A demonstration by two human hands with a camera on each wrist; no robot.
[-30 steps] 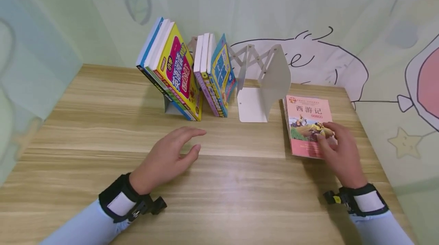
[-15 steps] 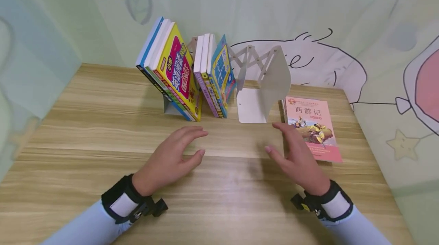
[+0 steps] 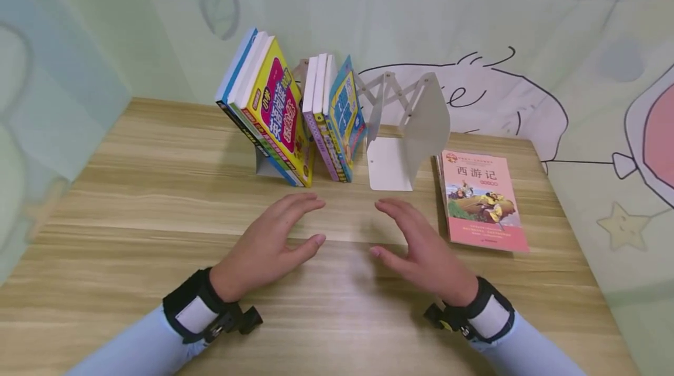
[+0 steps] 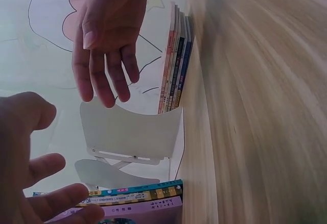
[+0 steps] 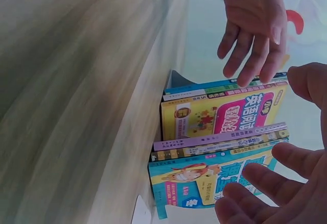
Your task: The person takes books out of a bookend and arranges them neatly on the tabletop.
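Note:
Both hands hover over the table in front of a white expandable book rack, palms facing each other. My left hand (image 3: 268,247) has its fingers loosely extended and holds nothing; the upright books are nearest to it. Opposite it, my right hand (image 3: 426,253) is relaxed and holds nothing, left of a stack of books topped by a pink book (image 3: 481,200). In the rack (image 3: 389,162) lean a yellow book (image 3: 276,110) with others behind it, and a blue book (image 3: 344,116) beside white-edged ones. The rack's right section holds no book.
The wooden table (image 3: 337,317) meets a patterned wall covering (image 3: 337,7) at the back and sides. In the left wrist view, the stack at the right shows several thin spines (image 4: 176,60).
My right hand has left the pink book and moved left, toward my left hand. The left hand has barely moved. The books and rack stay where they were.

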